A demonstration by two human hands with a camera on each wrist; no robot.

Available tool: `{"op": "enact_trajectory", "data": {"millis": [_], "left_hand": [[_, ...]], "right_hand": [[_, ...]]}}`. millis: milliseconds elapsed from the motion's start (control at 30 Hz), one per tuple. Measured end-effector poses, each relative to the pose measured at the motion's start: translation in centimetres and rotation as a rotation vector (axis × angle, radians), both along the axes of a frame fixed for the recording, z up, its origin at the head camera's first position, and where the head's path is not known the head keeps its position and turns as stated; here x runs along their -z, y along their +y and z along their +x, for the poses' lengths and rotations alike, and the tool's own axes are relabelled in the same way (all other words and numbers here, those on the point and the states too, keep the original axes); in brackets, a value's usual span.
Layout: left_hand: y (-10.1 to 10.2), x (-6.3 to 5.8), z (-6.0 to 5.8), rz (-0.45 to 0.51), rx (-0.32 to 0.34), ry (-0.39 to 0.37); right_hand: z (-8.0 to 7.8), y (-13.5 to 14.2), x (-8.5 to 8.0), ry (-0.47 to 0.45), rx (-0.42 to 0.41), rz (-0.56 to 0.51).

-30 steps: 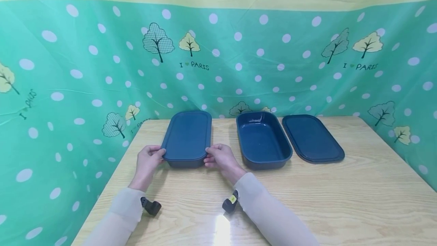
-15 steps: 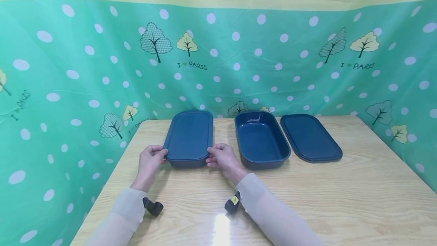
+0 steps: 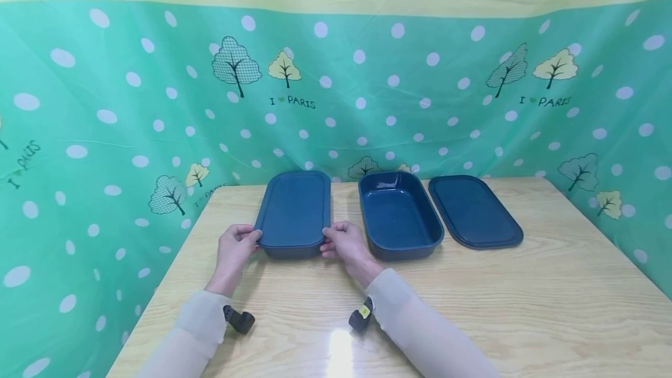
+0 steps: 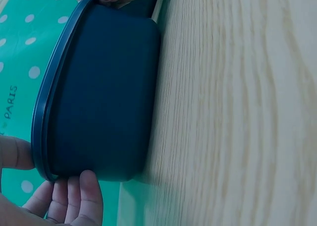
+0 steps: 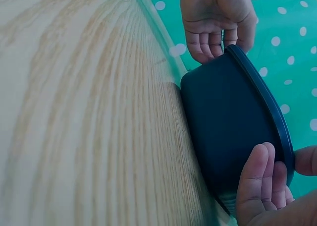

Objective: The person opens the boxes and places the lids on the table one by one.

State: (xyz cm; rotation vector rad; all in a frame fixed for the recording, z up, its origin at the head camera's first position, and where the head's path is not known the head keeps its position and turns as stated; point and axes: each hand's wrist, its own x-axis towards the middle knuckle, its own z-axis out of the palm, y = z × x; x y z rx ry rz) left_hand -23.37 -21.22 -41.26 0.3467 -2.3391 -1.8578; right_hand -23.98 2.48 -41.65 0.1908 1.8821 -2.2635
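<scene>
A dark blue rectangular food container (image 3: pixel 294 252) stands on the table at left of centre, with a matching lid (image 3: pixel 295 206) on top of it. At its near left corner my left hand (image 3: pixel 234 251) pinches it, thumb on the lid and fingers curled under the rim. My right hand (image 3: pixel 350 248) grips the near right corner in the same manner. In the left wrist view, the lid's edge (image 4: pixel 42 112) lies along the rim all the way between both hands. The right wrist view has the container's side wall (image 5: pixel 228 107) low against the table.
A second blue container (image 3: pixel 400 214), without a lid, stands just to the right. Beyond it a second lid (image 3: pixel 475 212) lies flat on the wooden table (image 3: pixel 525 308). A green dotted curtain (image 3: pixel 336 109) hangs behind the table's back edge and along both sides.
Both hands have slid the lidded container slightly to the right, narrowing the gap to the uncovered container. Their hold looks the same. The head view has turned a little to the right.
</scene>
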Motion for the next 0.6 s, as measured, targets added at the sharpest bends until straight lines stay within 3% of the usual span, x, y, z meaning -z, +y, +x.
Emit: {"op": "enact_trajectory", "data": {"millis": [600], "left_hand": [[1.3, 0.1, -0.1, 0.022, -0.015, -0.003]], "right_hand": [[0.6, 0.7, -0.1, 0.006, 0.046, 0.052]]}}
